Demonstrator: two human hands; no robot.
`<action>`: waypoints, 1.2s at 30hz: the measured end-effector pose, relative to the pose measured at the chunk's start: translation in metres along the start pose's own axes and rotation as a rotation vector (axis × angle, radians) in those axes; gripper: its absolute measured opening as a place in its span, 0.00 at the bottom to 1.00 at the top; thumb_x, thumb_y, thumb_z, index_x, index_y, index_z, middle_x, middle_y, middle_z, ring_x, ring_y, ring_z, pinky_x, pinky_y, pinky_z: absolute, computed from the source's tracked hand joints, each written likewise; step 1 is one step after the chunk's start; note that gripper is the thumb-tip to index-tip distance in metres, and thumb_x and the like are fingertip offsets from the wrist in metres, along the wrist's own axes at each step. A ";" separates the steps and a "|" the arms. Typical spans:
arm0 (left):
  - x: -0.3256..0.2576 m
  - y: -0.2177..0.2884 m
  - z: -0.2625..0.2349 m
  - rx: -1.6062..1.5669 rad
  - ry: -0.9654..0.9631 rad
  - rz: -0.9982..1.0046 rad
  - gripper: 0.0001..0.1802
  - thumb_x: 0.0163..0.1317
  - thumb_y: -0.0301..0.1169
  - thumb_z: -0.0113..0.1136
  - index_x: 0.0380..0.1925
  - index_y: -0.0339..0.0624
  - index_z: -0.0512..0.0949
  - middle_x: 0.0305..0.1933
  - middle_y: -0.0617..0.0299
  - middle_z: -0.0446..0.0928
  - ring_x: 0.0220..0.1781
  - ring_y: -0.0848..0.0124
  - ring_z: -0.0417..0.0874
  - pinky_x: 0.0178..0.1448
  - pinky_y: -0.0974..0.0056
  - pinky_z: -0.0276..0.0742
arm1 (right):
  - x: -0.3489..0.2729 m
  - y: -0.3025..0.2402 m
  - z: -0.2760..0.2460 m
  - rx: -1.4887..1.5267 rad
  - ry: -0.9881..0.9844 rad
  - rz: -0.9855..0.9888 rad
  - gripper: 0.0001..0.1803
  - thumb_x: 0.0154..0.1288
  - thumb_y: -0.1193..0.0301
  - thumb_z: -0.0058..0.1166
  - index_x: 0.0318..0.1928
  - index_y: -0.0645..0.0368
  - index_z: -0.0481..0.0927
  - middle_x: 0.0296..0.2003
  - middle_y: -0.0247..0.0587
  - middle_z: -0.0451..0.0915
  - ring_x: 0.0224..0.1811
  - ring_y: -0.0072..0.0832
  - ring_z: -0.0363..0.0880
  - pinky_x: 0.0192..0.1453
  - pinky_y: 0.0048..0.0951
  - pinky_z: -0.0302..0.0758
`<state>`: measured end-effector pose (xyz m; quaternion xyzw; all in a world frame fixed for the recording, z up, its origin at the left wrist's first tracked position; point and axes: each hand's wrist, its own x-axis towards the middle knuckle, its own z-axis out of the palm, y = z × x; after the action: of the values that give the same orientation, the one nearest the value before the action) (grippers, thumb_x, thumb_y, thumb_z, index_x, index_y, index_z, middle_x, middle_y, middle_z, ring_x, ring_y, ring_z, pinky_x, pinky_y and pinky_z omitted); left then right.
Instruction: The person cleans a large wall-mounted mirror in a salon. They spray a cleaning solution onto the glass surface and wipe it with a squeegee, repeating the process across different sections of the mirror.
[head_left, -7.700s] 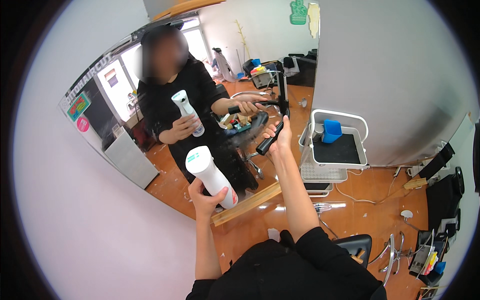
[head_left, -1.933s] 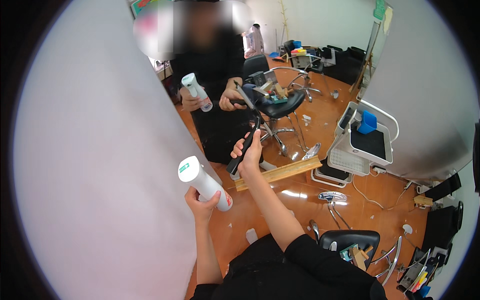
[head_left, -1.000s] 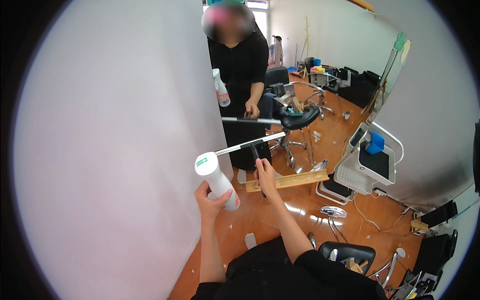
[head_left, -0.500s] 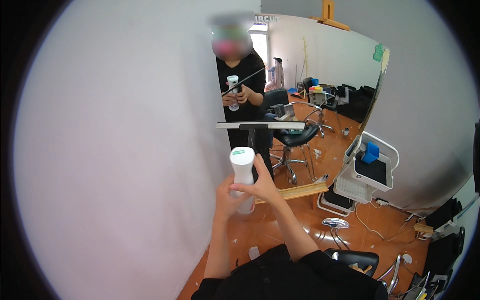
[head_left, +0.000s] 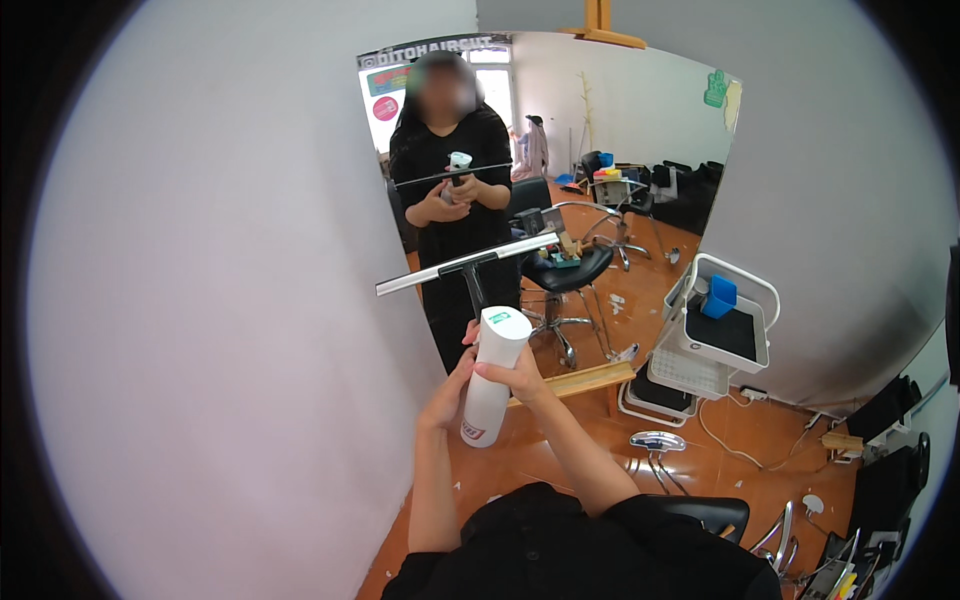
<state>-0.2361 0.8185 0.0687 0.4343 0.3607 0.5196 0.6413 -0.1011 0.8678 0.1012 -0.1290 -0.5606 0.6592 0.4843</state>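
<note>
My left hand (head_left: 443,398) grips a white cylindrical spray bottle (head_left: 491,385) from the left, holding it upright at chest height. My right hand (head_left: 512,375) lies across the bottle's front, fingers curled. A squeegee (head_left: 466,266) with a long silver blade and a black handle sticks up just behind the bottle's top. Its handle drops behind the bottle into my right hand, though the grip is mostly hidden. Ahead, a wall mirror (head_left: 640,130) shows my reflection (head_left: 450,190) holding the same two things.
A grey wall (head_left: 220,300) fills the left. A wooden ledge (head_left: 585,380) runs under the mirror. A white trolley (head_left: 720,330) with a blue cup stands to the right. Cables and a metal chair base (head_left: 655,445) lie on the orange floor; the mirror shows a black salon chair (head_left: 565,270).
Earlier my hands were apart, the right wiping the squeegee on the mirror. They have come together at the bottle, and my view has risen to face the mirror.
</note>
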 end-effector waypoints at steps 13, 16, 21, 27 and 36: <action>0.059 -0.083 0.066 -0.177 0.144 -0.033 0.25 0.70 0.43 0.43 0.63 0.45 0.59 0.54 0.60 0.70 0.55 0.71 0.73 0.55 0.65 0.71 | -0.045 -0.010 -0.087 -0.176 0.176 -0.076 0.37 0.45 0.70 0.69 0.55 0.60 0.64 0.46 0.42 0.74 0.46 0.24 0.74 0.51 0.28 0.70; 0.072 -0.094 0.080 -0.224 0.172 0.069 0.22 0.70 0.35 0.46 0.61 0.45 0.58 0.40 0.62 0.69 0.42 0.73 0.73 0.49 0.66 0.72 | -0.067 0.000 -0.114 -0.120 0.300 -0.110 0.33 0.43 0.73 0.71 0.49 0.60 0.66 0.48 0.42 0.73 0.47 0.22 0.72 0.52 0.26 0.69; 0.084 -0.113 0.082 -0.166 0.201 0.091 0.18 0.69 0.33 0.45 0.57 0.43 0.60 0.33 0.62 0.68 0.34 0.74 0.73 0.40 0.68 0.74 | -0.123 0.042 -0.199 -0.404 0.493 -0.058 0.25 0.48 0.75 0.68 0.45 0.62 0.70 0.43 0.40 0.76 0.42 0.21 0.73 0.46 0.25 0.72; 0.091 -0.127 0.087 -0.006 0.228 0.092 0.18 0.67 0.30 0.45 0.56 0.43 0.61 0.32 0.62 0.67 0.33 0.75 0.73 0.38 0.68 0.73 | -0.172 0.061 -0.296 -0.276 1.024 0.035 0.19 0.55 0.66 0.63 0.43 0.63 0.74 0.29 0.38 0.79 0.28 0.26 0.80 0.31 0.28 0.76; 0.097 -0.140 0.104 0.131 0.292 0.102 0.18 0.65 0.30 0.47 0.54 0.41 0.64 0.30 0.65 0.68 0.30 0.78 0.72 0.35 0.71 0.71 | -0.182 0.005 -0.346 -0.317 1.037 0.065 0.13 0.50 0.75 0.56 0.39 0.64 0.76 0.32 0.41 0.80 0.38 0.29 0.80 0.43 0.29 0.73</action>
<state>-0.0723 0.8829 -0.0251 0.4129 0.4605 0.5845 0.5253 0.2334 0.9381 -0.0879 -0.5260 -0.3366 0.4309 0.6514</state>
